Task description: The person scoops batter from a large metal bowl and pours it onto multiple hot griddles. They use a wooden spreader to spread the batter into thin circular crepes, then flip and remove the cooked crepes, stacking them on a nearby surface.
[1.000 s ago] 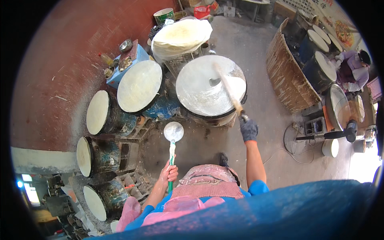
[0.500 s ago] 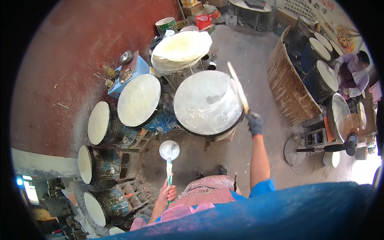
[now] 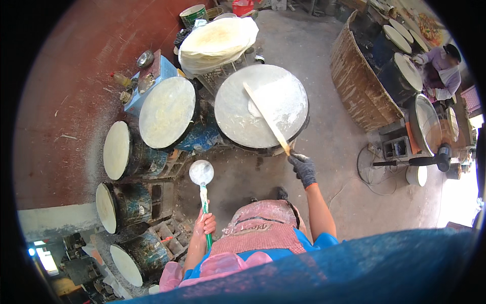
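My bare left hand (image 3: 204, 224) is closed around the green-and-white handle of a ladle (image 3: 201, 173), whose round bowl points away from me, short of the griddle. In a dark glove, my right hand (image 3: 304, 169) grips the end of a long, flat wooden spatula (image 3: 267, 117). Its blade slants across the large round griddle (image 3: 230, 114), with the tip left of the middle. White batter (image 3: 286, 99) lies to the right of the blade, while the left part of the surface looks grey with pale streaks.
Several round griddles on drums, one of them here (image 3: 168, 112), curve down my left side. Beyond the main griddle sits a stack of thin flatbreads (image 3: 217, 40). A rusty curved screen (image 3: 359, 76) stands right, with a co-worker (image 3: 443, 73) behind it and a fan (image 3: 441, 158) nearer.
The spatula has swung left from the griddle's right rim to lie across its surface. White batter now shows as a patch on the right half. My left hand still holds the ladle.
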`<action>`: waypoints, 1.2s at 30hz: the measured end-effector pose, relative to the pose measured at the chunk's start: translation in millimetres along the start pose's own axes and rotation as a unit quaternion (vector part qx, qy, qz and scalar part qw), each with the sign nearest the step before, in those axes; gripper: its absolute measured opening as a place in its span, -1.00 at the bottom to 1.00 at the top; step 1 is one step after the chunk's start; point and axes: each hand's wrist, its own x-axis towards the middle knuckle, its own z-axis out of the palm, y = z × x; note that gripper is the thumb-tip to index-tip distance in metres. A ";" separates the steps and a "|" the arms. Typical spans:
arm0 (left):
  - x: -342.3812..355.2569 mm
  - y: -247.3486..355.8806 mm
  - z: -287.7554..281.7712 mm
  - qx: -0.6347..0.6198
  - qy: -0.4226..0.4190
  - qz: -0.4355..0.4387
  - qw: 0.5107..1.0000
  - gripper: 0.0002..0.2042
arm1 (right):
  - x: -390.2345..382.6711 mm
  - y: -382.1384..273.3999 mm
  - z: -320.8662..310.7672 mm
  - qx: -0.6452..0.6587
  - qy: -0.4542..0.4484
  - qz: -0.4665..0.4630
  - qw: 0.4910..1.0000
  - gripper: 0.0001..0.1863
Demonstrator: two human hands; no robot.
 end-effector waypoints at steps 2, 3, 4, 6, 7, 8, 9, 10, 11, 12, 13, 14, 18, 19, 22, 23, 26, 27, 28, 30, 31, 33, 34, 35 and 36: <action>2.0 1.8 3.2 0.038 0.010 0.014 0.999 -0.49 | 9.1 -4.7 -2.7 -0.074 0.062 -0.080 0.992 -0.74; 4.1 3.3 4.5 0.063 0.011 0.018 0.998 -0.48 | 17.8 -11.4 -7.7 -0.067 0.068 -0.150 0.984 -0.75; 6.0 5.0 5.3 0.075 0.024 0.023 0.997 -0.47 | 35.1 -24.2 -17.8 -0.079 0.146 -0.199 0.966 -0.74; 14.2 11.7 6.2 0.068 0.035 0.013 0.997 -0.46 | 74.3 -52.1 -31.7 -0.364 0.265 -0.199 0.870 -0.67; 19.3 14.7 6.3 0.060 0.014 0.004 0.998 -0.46 | 79.7 -60.1 -32.3 -0.430 0.206 -0.209 0.854 -0.69; 26.9 19.6 7.1 0.073 0.039 0.004 0.997 -0.46 | 82.5 -67.4 -33.8 -0.487 0.179 -0.237 0.821 -0.71; 37.1 25.2 9.5 0.091 0.024 0.003 0.996 -0.47 | 80.7 -72.8 -33.7 -0.529 0.147 -0.289 0.784 -0.73; 47.2 30.3 12.8 0.108 0.011 0.002 0.994 -0.47 | 73.8 -75.1 -32.6 -0.549 0.105 -0.340 0.757 -0.73; 58.7 35.0 17.8 0.096 0.019 0.000 0.995 -0.48 | 62.6 -74.0 -29.8 -0.572 0.121 -0.327 0.742 -0.73; 70.4 39.5 24.8 0.097 0.007 -0.003 0.995 -0.48 | 50.3 -72.0 -30.4 -0.584 0.122 -0.335 0.730 -0.72; 83.1 44.2 34.3 0.091 0.010 -0.003 0.996 -0.48 | 39.2 -68.7 -31.7 -0.609 0.108 -0.319 0.718 -0.72; 94.6 48.2 46.5 0.112 0.033 0.008 0.993 -0.49 | 29.6 -64.7 -34.9 -0.621 0.139 -0.308 0.707 -0.73; 138.4 50.1 103.9 0.157 0.074 0.039 0.984 -0.53 | 17.4 -39.6 -53.2 -0.488 0.189 -0.152 0.838 -0.70; 148.8 48.9 114.8 0.177 0.054 0.045 0.982 -0.61 | 16.7 -31.6 -57.6 -0.530 0.182 -0.180 0.809 -0.68; 174.4 41.3 134.2 0.210 0.009 0.059 0.976 -0.71 | 5.5 -7.3 -63.1 -0.579 0.137 -0.269 0.757 -0.62; 182.6 36.7 138.7 0.227 0.006 0.066 0.972 -0.73 | -3.0 0.3 -58.7 -0.559 0.174 -0.247 0.772 -0.62; 204.5 10.2 151.4 0.294 0.041 0.107 0.949 -0.72 | -35.9 13.3 -35.2 -0.589 0.253 -0.186 0.745 -0.63; 210.9 0.9 158.7 0.313 0.057 0.124 0.940 -0.70 | -46.5 14.5 -21.0 -0.613 0.196 -0.172 0.746 -0.63; 217.2 -9.1 167.4 0.314 0.080 0.116 0.939 -0.71 | -57.1 15.3 -4.6 -0.583 0.177 -0.207 0.766 -0.69; 212.6 -14.8 178.0 0.308 0.056 0.058 0.948 -0.78 | -78.3 15.0 19.5 -0.537 0.159 -0.225 0.797 -0.71; 207.4 -16.4 182.1 0.282 0.072 0.006 0.957 -0.80 | -86.6 14.6 32.1 -0.482 0.127 -0.264 0.826 -0.69; 162.3 15.8 158.6 0.060 -0.086 -0.111 0.988 -0.77 | -112.1 16.8 38.2 -0.461 0.163 -0.280 0.826 -0.68; 131.1 19.4 136.8 0.173 -0.087 -0.043 0.980 -0.75 | -120.5 17.6 42.5 -0.425 0.183 -0.308 0.831 -0.68; 102.6 21.6 114.0 0.291 -0.015 0.051 0.955 -0.73 | -129.4 18.6 44.7 -0.370 0.238 -0.354 0.826 -0.68; 92.0 24.3 99.0 0.295 -0.022 0.044 0.954 -0.69 | -133.4 19.0 50.0 -0.408 0.181 -0.277 0.851 -0.74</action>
